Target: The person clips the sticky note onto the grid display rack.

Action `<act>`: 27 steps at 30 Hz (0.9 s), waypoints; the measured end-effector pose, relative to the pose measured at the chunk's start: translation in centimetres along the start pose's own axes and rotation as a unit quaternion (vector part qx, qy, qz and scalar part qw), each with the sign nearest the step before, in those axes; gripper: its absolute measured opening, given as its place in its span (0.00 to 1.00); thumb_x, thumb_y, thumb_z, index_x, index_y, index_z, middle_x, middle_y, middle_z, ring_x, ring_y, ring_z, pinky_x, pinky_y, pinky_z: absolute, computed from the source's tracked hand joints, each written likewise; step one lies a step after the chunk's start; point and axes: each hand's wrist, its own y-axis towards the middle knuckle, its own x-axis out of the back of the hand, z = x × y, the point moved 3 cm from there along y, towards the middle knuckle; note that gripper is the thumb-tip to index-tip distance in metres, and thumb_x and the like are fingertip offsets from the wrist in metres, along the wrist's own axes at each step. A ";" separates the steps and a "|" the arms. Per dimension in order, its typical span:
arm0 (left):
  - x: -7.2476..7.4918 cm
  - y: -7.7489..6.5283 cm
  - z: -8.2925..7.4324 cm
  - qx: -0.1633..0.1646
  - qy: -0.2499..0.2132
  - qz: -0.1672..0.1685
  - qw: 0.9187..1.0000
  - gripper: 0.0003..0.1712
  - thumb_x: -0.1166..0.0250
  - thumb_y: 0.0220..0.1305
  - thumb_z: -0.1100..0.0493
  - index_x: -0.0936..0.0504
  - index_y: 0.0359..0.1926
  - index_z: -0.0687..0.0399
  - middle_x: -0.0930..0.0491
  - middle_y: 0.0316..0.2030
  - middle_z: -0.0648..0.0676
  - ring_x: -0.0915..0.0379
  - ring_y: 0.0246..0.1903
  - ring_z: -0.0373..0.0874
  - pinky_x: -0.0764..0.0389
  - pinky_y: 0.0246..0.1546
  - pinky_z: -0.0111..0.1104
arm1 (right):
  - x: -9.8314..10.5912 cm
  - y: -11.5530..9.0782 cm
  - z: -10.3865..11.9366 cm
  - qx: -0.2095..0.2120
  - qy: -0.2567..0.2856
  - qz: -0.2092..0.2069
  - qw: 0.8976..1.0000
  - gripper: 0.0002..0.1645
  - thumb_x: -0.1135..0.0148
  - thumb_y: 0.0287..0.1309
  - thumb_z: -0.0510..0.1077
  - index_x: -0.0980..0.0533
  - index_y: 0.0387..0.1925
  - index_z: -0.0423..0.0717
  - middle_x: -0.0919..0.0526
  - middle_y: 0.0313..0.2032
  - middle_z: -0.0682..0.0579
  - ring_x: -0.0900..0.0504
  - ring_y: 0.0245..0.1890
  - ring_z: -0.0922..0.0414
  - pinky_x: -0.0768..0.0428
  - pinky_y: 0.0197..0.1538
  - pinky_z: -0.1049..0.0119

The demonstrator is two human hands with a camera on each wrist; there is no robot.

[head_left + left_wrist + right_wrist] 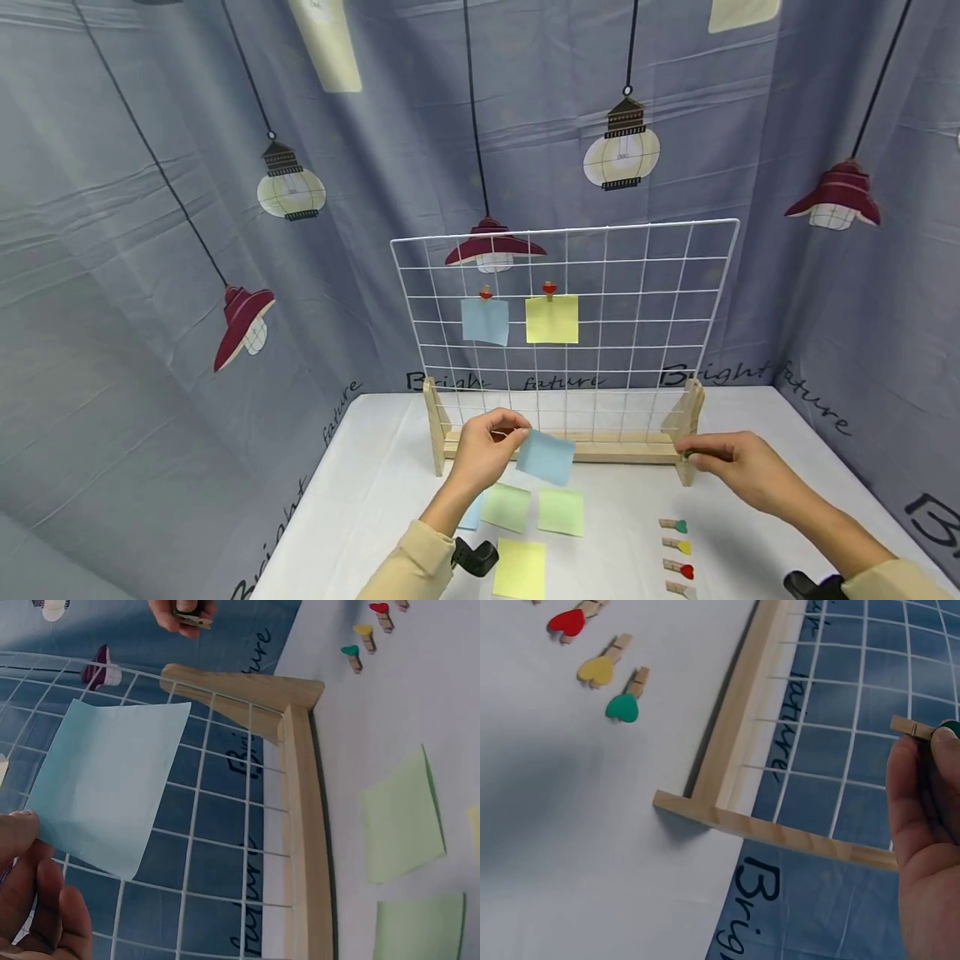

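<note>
My left hand (pixel 487 450) pinches a blue sticky note (pixel 546 457) by its corner, in front of the lower part of a white wire grid (pixel 630 322). In the left wrist view the note (pixel 112 780) spreads out flat from the thumb and finger. Off to the right, my right hand (pixel 750 471) holds a small wooden clothespin (pixel 911 727) with a green decoration, partly covered by the thumb. On the grid hang a blue note (pixel 484 322) and a yellow note (pixel 552 319), each under a clothespin with a red heart.
Green notes (pixel 561 512), a yellow note (pixel 520 570) and a partly hidden blue one lie on the white table (pixel 390 467). Several heart clothespins (pixel 678 570) form a column at the right. Wooden feet (pixel 435 425) and a base bar (pixel 600 452) carry the grid before a printed curtain.
</note>
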 end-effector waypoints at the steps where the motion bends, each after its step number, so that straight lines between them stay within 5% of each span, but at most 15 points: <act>1: -0.1 0.2 -0.2 0.001 -0.001 -0.002 1.000 0.02 0.30 0.68 0.58 0.11 0.38 0.47 0.12 0.39 0.50 0.19 0.39 0.39 0.20 0.42 0.28 | 0.2 0.0 0.0 0.001 -0.001 -0.003 1.000 0.17 0.36 0.68 0.38 0.17 0.57 0.42 0.13 0.54 0.41 0.12 0.49 0.55 0.13 0.47 0.57; 5: -0.6 0.8 -1.1 -0.003 -0.005 -0.014 1.000 0.03 0.30 0.67 0.58 0.10 0.39 0.48 0.12 0.40 0.49 0.20 0.38 0.36 0.19 0.43 0.29 | 0.6 0.0 0.2 0.000 0.004 -0.011 1.000 0.22 0.37 0.69 0.39 0.21 0.62 0.38 0.13 0.54 0.39 0.12 0.46 0.59 0.13 0.47 0.57; 10: -0.9 1.6 -2.3 -0.027 0.000 -0.021 0.999 0.04 0.29 0.67 0.58 0.10 0.41 0.47 0.11 0.38 0.47 0.19 0.37 0.35 0.18 0.42 0.29 | 1.4 0.3 0.7 -0.003 0.004 -0.024 1.000 0.25 0.36 0.70 0.42 0.23 0.64 0.36 0.14 0.54 0.37 0.11 0.45 0.51 0.13 0.44 0.57; 18: -1.7 2.6 -3.9 -0.043 0.002 -0.033 0.999 0.04 0.28 0.66 0.58 0.09 0.40 0.45 0.11 0.37 0.45 0.20 0.36 0.32 0.18 0.39 0.28 | 2.4 0.9 1.9 0.027 -0.005 -0.049 0.998 0.19 0.35 0.70 0.48 0.17 0.57 0.43 0.12 0.53 0.41 0.20 0.42 0.79 0.17 0.40 0.72; 27: -2.9 4.2 -5.7 -0.095 0.016 -0.030 0.995 0.05 0.28 0.66 0.60 0.08 0.41 0.49 0.10 0.35 0.46 0.22 0.31 0.30 0.20 0.34 0.26 | 4.2 1.8 3.8 0.057 -0.012 -0.101 0.993 0.21 0.36 0.71 0.49 0.18 0.59 0.42 0.13 0.54 0.39 0.26 0.42 0.86 0.19 0.40 0.77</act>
